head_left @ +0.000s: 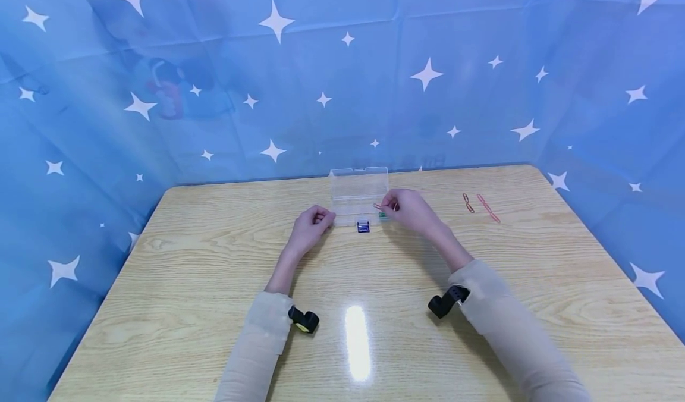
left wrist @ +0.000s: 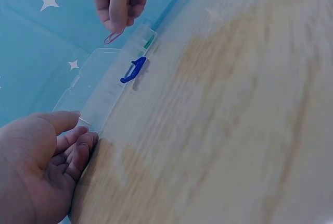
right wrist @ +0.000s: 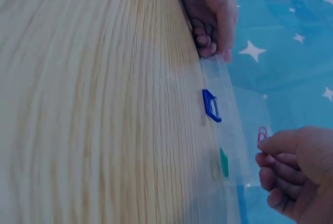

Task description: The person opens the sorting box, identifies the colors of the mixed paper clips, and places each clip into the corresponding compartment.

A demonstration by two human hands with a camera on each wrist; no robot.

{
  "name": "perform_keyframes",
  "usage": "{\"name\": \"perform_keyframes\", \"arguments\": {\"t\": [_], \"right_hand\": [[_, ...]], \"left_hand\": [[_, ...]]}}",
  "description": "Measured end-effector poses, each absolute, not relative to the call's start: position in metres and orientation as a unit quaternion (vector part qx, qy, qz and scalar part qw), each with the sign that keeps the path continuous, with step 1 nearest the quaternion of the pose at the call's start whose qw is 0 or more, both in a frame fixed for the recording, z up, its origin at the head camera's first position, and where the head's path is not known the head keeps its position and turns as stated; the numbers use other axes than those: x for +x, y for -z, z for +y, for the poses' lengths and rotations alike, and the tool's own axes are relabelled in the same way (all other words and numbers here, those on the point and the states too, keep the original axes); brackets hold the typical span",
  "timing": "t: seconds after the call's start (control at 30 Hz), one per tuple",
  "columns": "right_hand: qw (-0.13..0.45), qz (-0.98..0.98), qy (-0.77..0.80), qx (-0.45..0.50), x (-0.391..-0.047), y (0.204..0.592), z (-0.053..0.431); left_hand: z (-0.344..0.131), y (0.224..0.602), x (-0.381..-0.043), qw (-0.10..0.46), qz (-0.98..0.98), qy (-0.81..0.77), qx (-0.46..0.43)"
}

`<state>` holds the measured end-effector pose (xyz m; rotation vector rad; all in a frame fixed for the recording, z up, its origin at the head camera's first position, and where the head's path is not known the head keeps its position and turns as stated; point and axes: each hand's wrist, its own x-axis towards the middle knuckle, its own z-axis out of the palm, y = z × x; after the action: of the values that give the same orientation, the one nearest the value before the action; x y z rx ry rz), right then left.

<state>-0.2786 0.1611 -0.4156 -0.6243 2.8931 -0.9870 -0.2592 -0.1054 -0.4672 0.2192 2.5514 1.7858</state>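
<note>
A clear plastic box [head_left: 350,219] stands with its lid [head_left: 360,185] raised at the back. My left hand [head_left: 312,228] holds its left end, thumb [left wrist: 67,120] at the wall and the other fingers curled beside it. Above the right part of the box, my right hand [head_left: 409,209] pinches a small red paper clip [right wrist: 262,134] between thumb and fingertips. A blue clasp [left wrist: 133,70] sits at the middle of the box's front side. Near the right end, a small green piece [right wrist: 223,162] shows at the box; its kind cannot be made out.
On the wooden table [head_left: 241,212], right of the box, lie dark red paper clips [head_left: 468,203] and pink paper clips [head_left: 488,208], each set in a line. A blue star-patterned curtain [head_left: 321,69] hangs directly behind the table's back edge and along both sides.
</note>
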Motion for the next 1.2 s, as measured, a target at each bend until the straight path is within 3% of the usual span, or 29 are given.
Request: {"name": "perform_keyframes", "arguments": {"t": [0.63,1.2], "right_hand": [[0.004,0.916,0.337,-0.219,-0.277,0.422,0.146],[-0.005,0.912,0.371,-0.176,-0.274,0.422,0.17]], "left_hand": [[-0.105,0.468,-0.259,0.005,0.817,-0.573,0.071],[-0.105,0.468,-0.259,0.001,0.817,-0.572,0.073]]}}
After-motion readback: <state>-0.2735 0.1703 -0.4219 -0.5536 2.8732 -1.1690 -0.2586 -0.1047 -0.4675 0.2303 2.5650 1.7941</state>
